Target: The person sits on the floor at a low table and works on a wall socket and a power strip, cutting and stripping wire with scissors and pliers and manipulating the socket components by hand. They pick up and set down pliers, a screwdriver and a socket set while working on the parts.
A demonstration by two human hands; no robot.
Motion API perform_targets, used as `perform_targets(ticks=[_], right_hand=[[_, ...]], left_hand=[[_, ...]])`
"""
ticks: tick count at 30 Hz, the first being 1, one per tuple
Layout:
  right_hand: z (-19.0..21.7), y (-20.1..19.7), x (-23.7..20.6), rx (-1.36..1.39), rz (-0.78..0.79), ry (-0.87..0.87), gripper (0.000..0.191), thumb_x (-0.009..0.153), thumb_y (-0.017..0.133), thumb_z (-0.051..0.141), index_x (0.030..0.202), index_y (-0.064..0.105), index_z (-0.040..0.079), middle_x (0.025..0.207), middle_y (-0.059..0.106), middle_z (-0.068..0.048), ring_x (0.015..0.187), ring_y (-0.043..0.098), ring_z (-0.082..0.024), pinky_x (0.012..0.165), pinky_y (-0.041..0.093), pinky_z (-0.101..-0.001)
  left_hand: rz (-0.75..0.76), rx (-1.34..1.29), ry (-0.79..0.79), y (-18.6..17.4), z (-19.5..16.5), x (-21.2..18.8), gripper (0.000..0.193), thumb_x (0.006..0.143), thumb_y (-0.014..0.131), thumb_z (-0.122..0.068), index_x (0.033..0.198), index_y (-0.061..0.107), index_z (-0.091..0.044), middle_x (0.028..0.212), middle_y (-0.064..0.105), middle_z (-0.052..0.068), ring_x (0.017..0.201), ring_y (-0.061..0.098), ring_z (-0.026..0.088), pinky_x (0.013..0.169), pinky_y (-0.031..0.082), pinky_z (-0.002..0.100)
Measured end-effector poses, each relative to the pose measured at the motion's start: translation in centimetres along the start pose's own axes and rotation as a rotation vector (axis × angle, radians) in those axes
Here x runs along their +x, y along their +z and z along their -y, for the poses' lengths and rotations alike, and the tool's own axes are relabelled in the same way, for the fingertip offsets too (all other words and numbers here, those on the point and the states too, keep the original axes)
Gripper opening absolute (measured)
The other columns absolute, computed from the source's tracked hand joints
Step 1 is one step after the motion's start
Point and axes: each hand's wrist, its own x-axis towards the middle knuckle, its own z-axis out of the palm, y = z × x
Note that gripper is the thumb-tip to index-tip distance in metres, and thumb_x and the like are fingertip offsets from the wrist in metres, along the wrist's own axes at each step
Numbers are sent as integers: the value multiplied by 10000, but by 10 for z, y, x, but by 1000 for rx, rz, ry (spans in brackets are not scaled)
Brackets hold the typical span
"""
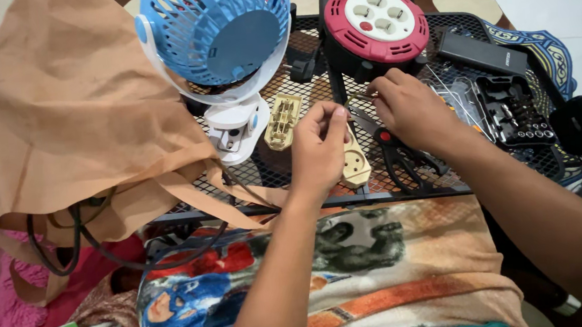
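Socket casing split: back half [282, 121] lies loose at 9 o'clock of hands. Front half [356, 165] under left hand [319, 150], fingers pinched on small part. Right hand [409, 107] nips thin wire [359, 97], 12 o'clock. Scissors [402, 154] idle nearby. Judged mid-job; wiring, reassembly left.

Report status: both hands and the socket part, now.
Left hand pinching something small over the beige plastic socket cover. Right hand gripping a thin metal tool. Black-handled scissors lie under the right wrist.
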Motion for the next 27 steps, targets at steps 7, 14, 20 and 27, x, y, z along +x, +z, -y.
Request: perform_targets(ticks=[7, 14, 20, 27], right_hand=[[-5, 2, 2, -60, -18, -66, 229, 908, 680, 162, 1086, 667, 19, 1038, 624, -175, 978, 629, -395, 873, 505, -481], [-4, -18, -10, 250, 108, 278, 228, 1012, 597, 192, 1154, 620, 14, 920, 693, -197, 835, 649, -343, 740, 517, -461], [1, -29, -35, 238, 207, 94, 277, 945, 636, 203, 1157, 637, 24, 941, 720, -177, 865, 692, -337, 736, 545, -430], [-6, -22, -39, 119, 140, -84, 304, 962, 634, 200, 1204, 645, 17, 1100, 681, -183, 949, 675, -380, 790, 540, -441]], left_hand=[[-9, -73, -34, -12, -4, -10, 145, 1052, 574, -132, 982, 625, -16, 807, 598, -24, 727, 529, 44, 657, 440, 218], [94, -26, 16, -10, -4, -11, 150, 1096, 503, -132, 1023, 565, -17, 794, 563, -16, 738, 517, 54, 662, 428, 223], [112, -78, 27, -5, -6, -12, 141, 1112, 454, -146, 1061, 512, -28, 775, 584, 4, 708, 529, 59, 645, 448, 234], [134, 36, 29, 0, -14, -16, 153, 1101, 464, -154, 1056, 509, -14, 723, 617, 21, 675, 575, 70, 627, 475, 248]])
